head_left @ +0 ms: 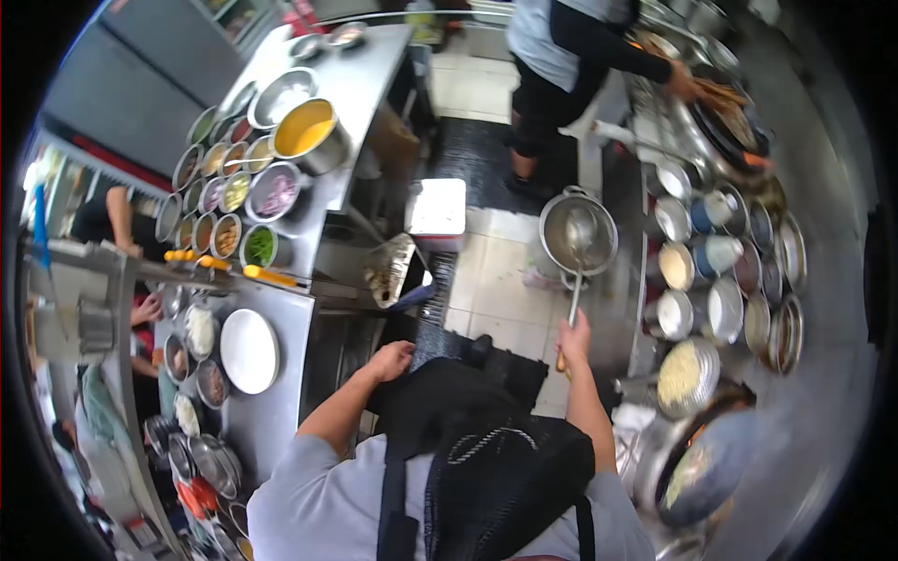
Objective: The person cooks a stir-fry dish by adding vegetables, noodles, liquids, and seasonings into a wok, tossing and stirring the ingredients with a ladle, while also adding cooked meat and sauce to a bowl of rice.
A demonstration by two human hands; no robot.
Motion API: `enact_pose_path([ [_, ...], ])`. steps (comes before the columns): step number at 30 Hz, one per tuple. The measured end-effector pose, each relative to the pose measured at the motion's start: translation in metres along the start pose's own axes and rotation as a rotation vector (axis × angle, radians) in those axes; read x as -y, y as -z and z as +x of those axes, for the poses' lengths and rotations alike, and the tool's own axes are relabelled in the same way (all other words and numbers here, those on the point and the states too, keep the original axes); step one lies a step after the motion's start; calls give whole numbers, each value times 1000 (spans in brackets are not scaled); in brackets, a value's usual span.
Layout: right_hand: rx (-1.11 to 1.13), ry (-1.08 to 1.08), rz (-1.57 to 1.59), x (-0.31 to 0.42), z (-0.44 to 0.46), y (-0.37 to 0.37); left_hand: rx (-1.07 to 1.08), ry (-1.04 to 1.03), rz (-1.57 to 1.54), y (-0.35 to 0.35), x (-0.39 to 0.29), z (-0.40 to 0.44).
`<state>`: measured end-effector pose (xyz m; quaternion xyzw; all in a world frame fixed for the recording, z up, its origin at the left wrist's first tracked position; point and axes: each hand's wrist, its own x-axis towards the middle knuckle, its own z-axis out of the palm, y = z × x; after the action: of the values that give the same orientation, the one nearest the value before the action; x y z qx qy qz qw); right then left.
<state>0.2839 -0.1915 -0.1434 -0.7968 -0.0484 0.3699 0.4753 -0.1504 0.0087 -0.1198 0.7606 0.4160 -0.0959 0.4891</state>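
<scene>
My right hand (pixel 573 338) is wrapped round the handle of a long metal ladle (pixel 580 234). The ladle's bowl lies inside a round metal pot (pixel 554 251) with side handles, ahead of that hand. My left hand (pixel 394 360) hangs near my body, left of the black apron, with its fingers curled; whether anything is in them cannot be made out. Nearest to it are a dark mat and a metal container (pixel 398 271) with dark bits inside.
Left stands a steel counter (pixel 369 70) with bowls of chopped ingredients and a pot of orange liquid (pixel 307 131). On the right are containers and a steaming wok (pixel 706 467). A co-worker (pixel 561 56) reaches over another wok; other people stand far left.
</scene>
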Motion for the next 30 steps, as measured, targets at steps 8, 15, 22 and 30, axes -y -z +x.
enact_pose_path([
  [8, 194, -183, 605, 22, -3, 1, -30, -58, -50, 4, -6, 28],
  [15, 285, -162, 850, 24, -32, 19, -5, -48, 3, 9, -13, 35],
  [22, 275, -143, 834, 25, -40, 27, 24, -77, 61, -1, -29, 35],
  [30, 296, -153, 881, 20, -47, 33, 25, -59, 12, -12, -22, 17],
])
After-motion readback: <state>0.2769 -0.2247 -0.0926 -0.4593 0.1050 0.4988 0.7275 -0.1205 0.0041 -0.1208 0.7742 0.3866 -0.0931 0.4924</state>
